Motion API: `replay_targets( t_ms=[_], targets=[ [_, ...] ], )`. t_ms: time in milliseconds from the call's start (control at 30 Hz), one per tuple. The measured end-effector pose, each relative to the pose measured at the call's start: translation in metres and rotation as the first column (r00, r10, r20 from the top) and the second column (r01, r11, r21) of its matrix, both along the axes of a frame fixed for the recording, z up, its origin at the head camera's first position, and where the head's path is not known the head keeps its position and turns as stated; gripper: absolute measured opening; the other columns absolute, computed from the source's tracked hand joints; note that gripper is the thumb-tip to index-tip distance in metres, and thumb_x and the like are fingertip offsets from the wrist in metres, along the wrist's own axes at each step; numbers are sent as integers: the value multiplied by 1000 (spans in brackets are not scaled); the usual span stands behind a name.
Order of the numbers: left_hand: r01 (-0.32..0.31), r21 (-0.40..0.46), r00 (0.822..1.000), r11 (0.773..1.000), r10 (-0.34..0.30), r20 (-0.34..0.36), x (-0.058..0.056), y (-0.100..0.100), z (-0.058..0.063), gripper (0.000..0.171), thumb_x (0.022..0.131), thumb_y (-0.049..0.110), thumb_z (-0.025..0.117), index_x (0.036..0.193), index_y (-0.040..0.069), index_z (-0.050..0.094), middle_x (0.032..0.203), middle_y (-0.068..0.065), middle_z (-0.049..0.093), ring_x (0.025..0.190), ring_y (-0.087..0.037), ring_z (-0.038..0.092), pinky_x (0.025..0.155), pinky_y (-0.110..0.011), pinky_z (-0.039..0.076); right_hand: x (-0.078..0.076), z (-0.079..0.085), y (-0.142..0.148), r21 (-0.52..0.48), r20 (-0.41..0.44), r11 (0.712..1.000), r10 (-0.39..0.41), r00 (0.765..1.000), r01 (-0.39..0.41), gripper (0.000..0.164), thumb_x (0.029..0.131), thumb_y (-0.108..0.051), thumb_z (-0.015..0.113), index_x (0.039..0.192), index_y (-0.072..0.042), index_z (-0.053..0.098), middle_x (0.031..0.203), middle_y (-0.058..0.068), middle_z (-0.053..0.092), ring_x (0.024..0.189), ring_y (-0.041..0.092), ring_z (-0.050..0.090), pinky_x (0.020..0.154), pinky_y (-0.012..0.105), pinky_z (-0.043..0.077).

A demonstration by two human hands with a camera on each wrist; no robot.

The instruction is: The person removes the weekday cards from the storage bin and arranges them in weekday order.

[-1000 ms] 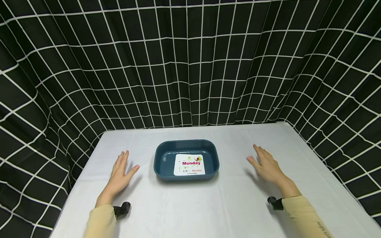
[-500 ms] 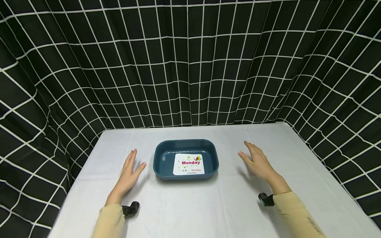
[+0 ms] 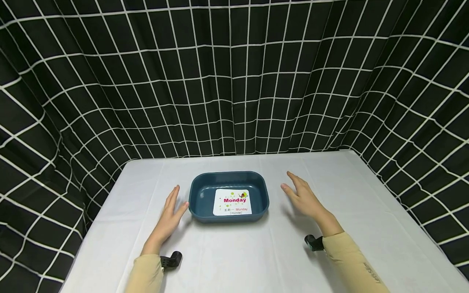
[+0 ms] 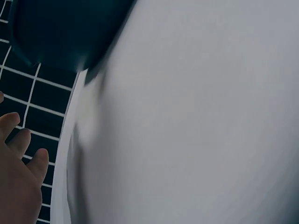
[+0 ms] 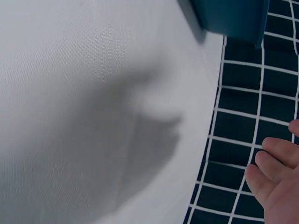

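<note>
A dark blue rectangular tray with rounded corners (image 3: 205,219) sits on the white-covered table, with a white card (image 3: 232,202) printed "Monday" lying inside it. My left hand (image 3: 167,219) is beside the tray's left side, fingers extended and the thumb tip right at the rim in the head view. On the other side, my right hand (image 3: 305,199) hovers a short way from the tray, fingers straight and thumb spread. Neither hand holds anything. Both wrist views show part of the tray's outer wall (image 5: 233,21) and the fingers of each hand.
The white cloth-covered table (image 3: 234,260) spreads under both hands. A black curtain with white grid lines (image 3: 234,81) encloses the back and sides. Small black cameras are strapped to the left wrist (image 3: 172,259) and right wrist (image 3: 313,242).
Both hands have moved inward toward the tray, the left one rightward and the right one leftward. The tray and card have stayed in place.
</note>
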State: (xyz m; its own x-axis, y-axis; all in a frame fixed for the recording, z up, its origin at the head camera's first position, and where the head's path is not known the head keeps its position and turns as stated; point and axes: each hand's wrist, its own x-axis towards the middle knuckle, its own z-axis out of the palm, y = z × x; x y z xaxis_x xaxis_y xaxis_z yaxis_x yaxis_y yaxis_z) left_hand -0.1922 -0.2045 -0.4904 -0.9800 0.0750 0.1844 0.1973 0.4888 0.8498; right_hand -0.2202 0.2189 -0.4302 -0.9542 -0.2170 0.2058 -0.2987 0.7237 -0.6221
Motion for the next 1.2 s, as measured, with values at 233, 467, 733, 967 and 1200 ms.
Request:
replay_targets(
  t_ms=[233, 467, 733, 967, 1200],
  targets=[
    [37, 10, 999, 999, -37, 21, 2, 14, -2, 68, 96, 40, 48, 150, 23, 11, 153, -11, 8, 138, -30, 6, 106, -58, 10, -2, -2, -11, -7, -16, 1000, 23, 1000, -23, 62, 98, -39, 43, 142, 3, 30, 141, 25, 32, 130, 41, 25, 104, 55, 20],
    [39, 23, 999, 999, -39, 16, 3, 23, -2, 69, 96, 35, 50, 150, 20, 11, 153, -10, 9, 138, -29, 7, 107, -55, 10, -3, -1, -23, -20, -8, 999, 32, 999, -32, 64, 97, -43, 44, 141, 2, 32, 142, 23, 33, 131, 38, 25, 105, 53, 20],
    [45, 23, 998, 999, -46, 32, 4, 25, -7, 74, 94, 38, 53, 150, 22, 9, 152, -11, 10, 138, -32, 8, 106, -57, 9, -4, 5, -38, -50, -9, 998, 46, 999, -46, 64, 96, -44, 45, 141, -1, 34, 142, 21, 34, 131, 36, 27, 105, 52, 22],
    [45, 41, 997, 998, -47, 54, 6, 26, -10, 82, 90, 36, 60, 151, 19, 8, 153, -10, 8, 138, -31, 6, 107, -54, 11, -5, 6, -50, -51, 0, 998, 45, 999, -45, 71, 91, -51, 49, 142, -3, 34, 142, 18, 35, 131, 34, 28, 104, 52, 24],
    [69, 73, 995, 995, -74, 62, 12, 27, -4, 84, 88, 30, 63, 150, 17, 8, 153, -12, 8, 138, -32, 5, 108, -52, 12, -4, 7, -59, -81, 11, 995, 65, 998, -64, 70, 91, -48, 53, 142, -4, 34, 142, 18, 35, 131, 35, 29, 103, 53, 26]
  ],
)
